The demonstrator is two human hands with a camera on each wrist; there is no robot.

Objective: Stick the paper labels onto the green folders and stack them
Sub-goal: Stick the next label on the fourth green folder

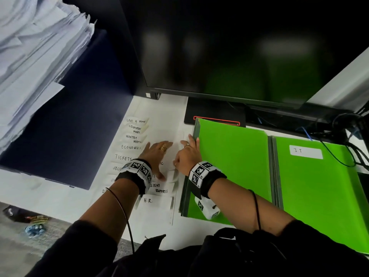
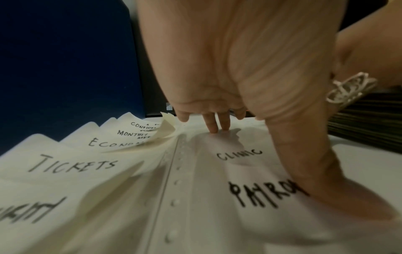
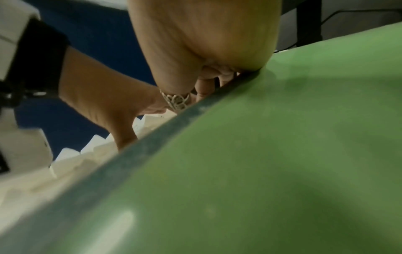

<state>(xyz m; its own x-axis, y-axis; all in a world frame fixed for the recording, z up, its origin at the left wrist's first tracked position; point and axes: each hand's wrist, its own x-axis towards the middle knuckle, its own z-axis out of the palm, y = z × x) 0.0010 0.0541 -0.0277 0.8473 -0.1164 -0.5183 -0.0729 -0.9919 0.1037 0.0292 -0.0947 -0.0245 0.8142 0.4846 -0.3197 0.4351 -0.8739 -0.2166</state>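
A white sheet of handwritten paper labels [image 1: 137, 148] lies on the desk left of the green folders. My left hand [image 1: 157, 154] presses on it with straight, spread fingers [image 2: 214, 128]. Its thumb [image 2: 304, 180] covers the end of the PAYROLL label [image 2: 261, 194], just below the CLINIC label [image 2: 239, 153]. My right hand [image 1: 187, 154] sits between the sheet and the left edge of the unlabelled green folder stack [image 1: 229, 166]. Its bent fingers [image 3: 206, 84] are partly hidden behind the folder edge [image 3: 174, 130], so I cannot see whether they hold anything. A second green stack [image 1: 319, 192] carries an IT label [image 1: 305, 151].
A dark monitor [image 1: 239, 47] and its stand [image 1: 215, 114] rise behind the folders. Cables [image 1: 343, 140] trail at the right. A dark blue divider [image 1: 65, 116] and a paper pile [image 1: 34, 56] stand at the left. One label backing curls up [image 2: 167, 132].
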